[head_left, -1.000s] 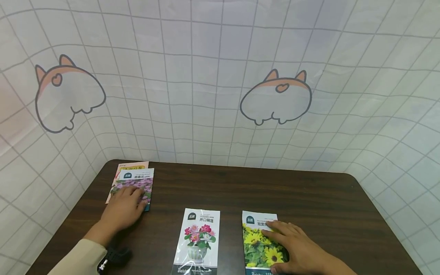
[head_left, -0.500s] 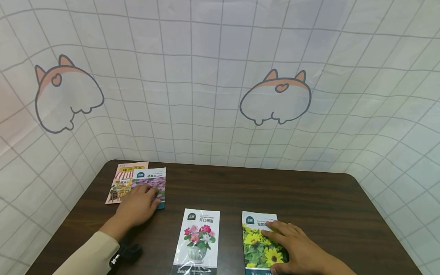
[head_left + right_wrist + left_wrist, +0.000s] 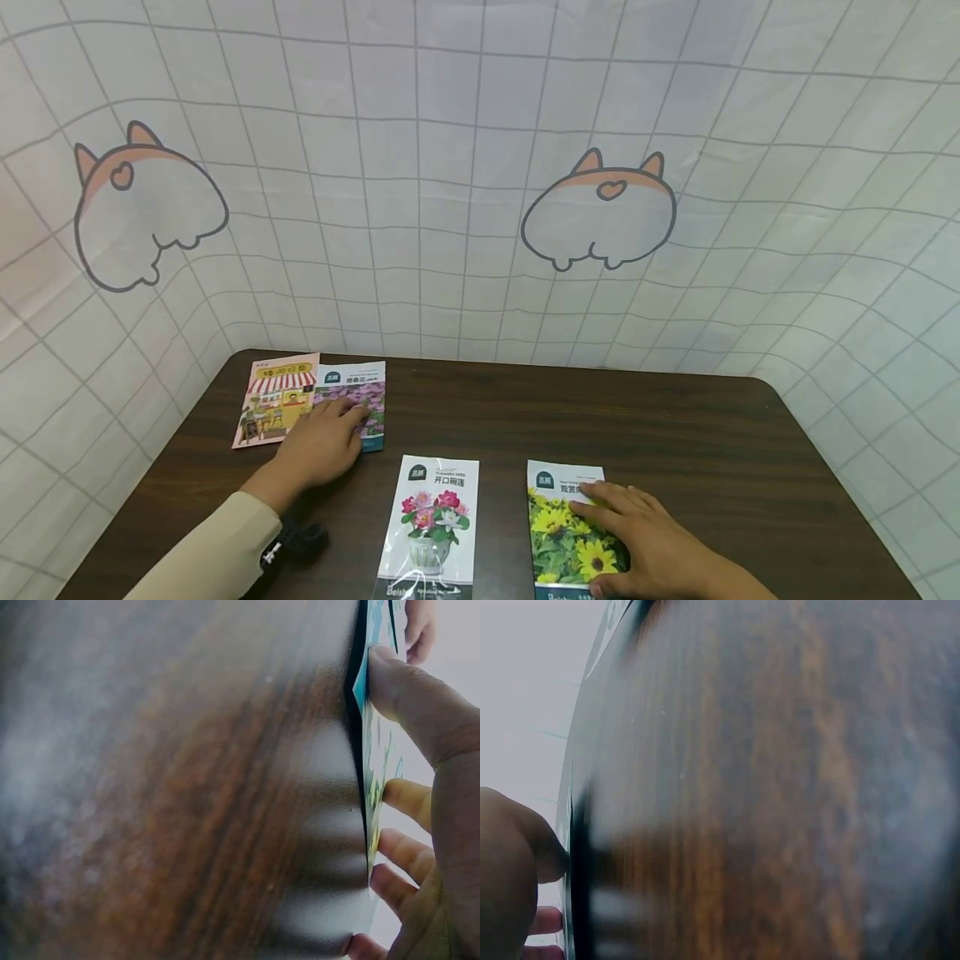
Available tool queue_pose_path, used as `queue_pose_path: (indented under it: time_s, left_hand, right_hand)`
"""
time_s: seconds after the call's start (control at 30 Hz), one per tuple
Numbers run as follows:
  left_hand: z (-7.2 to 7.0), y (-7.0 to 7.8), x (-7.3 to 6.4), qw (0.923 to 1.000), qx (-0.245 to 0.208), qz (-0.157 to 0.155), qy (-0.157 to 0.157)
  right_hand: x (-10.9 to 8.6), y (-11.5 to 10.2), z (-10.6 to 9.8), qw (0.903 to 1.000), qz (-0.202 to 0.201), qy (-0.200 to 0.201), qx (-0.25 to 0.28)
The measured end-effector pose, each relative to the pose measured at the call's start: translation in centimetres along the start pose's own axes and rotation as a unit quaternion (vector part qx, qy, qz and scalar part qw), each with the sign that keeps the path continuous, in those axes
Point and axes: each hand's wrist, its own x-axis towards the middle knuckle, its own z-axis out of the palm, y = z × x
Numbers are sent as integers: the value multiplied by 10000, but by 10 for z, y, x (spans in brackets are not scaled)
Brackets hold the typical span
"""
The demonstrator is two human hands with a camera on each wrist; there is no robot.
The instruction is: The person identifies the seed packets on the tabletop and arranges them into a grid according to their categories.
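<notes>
My left hand (image 3: 321,442) rests on a seed packet with purple flowers (image 3: 372,402), fingers laid over its lower left part. In the left wrist view its thumb (image 3: 517,855) reaches the packet's edge, close over the table. A pink packet with a shop-stall picture (image 3: 279,398) lies just left of the purple one. My right hand (image 3: 648,533) touches a yellow-flower seed packet (image 3: 551,527), fingers spread over its right side. The right wrist view shows that hand's fingertips and thumb (image 3: 424,701) against the packet's face, with one corner slightly raised.
Between the hands lies a white seed packet with potted pink flowers (image 3: 429,517). All packets are on a dark wooden table (image 3: 480,408) with rounded far corners. A white gridded curtain (image 3: 420,250) with cartoon animals hangs behind and at both sides. A black strap (image 3: 300,540) circles the left wrist.
My left hand has slid the purple-flower packet right, off the pink packet, which is now uncovered beside it. The right hand and the other packets have stayed in place.
</notes>
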Motion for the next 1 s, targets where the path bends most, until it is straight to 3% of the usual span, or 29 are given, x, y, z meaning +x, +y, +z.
queue_pose_path:
  time_s: [0.37,0.73,1.0]
  left_hand:
    - [5,3,5,9989,-148,256,360]
    - [-5,-21,-5,9986,-144,4,504]
    - [-6,-25,-13,9989,-175,-29,424]
  right_hand:
    - [-1,-2,-1,10000,-49,44,-30]
    - [0,-2,-1,9999,-5,63,-103]
    - [0,-2,-1,9999,-23,66,-108]
